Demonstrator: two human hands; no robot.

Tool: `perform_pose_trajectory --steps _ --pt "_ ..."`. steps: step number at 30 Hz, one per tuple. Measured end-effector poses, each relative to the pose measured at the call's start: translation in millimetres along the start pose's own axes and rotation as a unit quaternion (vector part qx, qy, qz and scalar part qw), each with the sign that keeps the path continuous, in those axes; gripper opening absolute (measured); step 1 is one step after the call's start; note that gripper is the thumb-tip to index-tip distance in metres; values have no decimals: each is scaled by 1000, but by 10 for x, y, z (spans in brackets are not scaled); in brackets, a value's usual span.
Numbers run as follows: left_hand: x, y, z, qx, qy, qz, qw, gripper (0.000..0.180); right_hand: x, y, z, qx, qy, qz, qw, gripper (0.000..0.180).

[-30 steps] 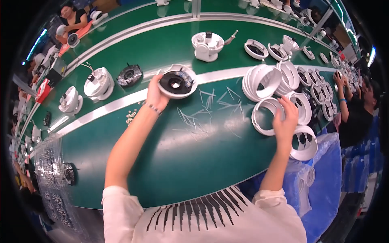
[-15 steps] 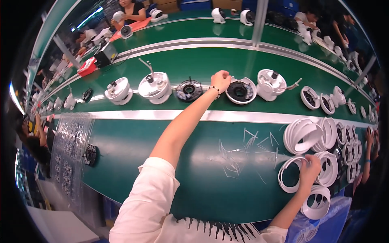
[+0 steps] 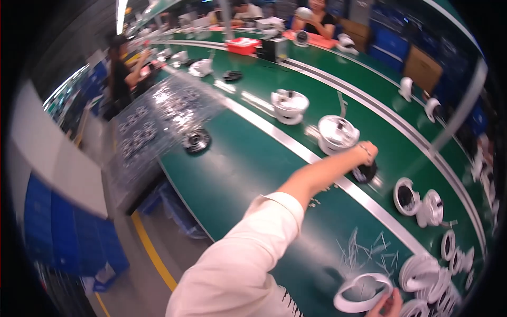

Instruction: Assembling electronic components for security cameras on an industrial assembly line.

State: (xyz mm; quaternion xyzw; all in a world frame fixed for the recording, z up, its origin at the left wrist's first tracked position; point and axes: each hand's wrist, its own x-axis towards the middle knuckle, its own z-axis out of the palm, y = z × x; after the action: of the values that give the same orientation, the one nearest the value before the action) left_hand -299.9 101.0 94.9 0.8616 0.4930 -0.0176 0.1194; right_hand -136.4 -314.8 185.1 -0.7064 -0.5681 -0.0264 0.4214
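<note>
I have the left grip (image 3: 366,152) out at arm's length, knuckles up over a black round part (image 3: 364,173), and cannot tell whether its fingers are spread or closed. My right grip (image 3: 388,305), much nearer, pinches the edge of a white ring (image 3: 346,304), with stacked rings (image 3: 420,272) just to its right and clear strips (image 3: 354,254) beyond on the counter (image 3: 237,185). A white housing (image 3: 334,136) crowds the left grip's left side.
</note>
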Motion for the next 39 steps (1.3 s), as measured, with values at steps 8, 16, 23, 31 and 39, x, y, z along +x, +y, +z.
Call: perform_pose_trajectory --steps 8,16,23,31,39 --pt "-1473 -141 -207 -315 307 96 893 20 -461 -315 815 101 -256 15 961 21" --pt "-2951 -264 304 -670 233 -81 700 22 -266 -970 830 -35 -242 -206 948 58" --pt "-3108 -306 218 -731 243 -95 630 31 -276 -1294 922 -3 -494 -60 867 112" --pt "-3274 -378 242 -819 211 -58 531 37 -178 -1078 979 249 -411 -5 877 111" --pt "-3416 -222 368 -770 214 33 600 51 -50 -1538 1672 521 -187 219 803 94"
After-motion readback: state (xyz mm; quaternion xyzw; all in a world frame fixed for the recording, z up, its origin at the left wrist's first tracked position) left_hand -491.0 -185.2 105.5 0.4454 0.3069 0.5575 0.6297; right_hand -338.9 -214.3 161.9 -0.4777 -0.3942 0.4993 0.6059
